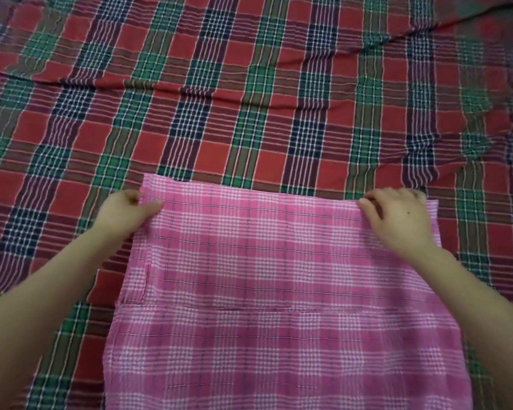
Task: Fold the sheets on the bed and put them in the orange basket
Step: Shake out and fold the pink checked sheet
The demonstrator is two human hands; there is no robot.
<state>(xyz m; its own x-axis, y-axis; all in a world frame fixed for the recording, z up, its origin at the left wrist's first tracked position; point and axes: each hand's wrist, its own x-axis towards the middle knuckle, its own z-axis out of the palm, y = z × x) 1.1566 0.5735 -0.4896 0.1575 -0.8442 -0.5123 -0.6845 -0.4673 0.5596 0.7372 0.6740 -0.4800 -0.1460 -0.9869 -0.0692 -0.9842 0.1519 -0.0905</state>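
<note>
Both hands pinch the pink checked sheet's [279,291] far corners at mid-frame, left hand [125,211] and right hand [397,220] fingers clamped on cloth, over the red plaid bed [249,84].

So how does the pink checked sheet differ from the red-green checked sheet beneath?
The pink checked sheet is folded in layers; the red-green checked sheet lies spread open. The left hand and right hand grip the pink sheet's far edge, not the red-green sheet. Both are plaid.

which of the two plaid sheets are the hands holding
The pink-and-white sheet, pinched at its far corners by the left hand and right hand; the red-and-green sheet lies spread underneath.
</note>
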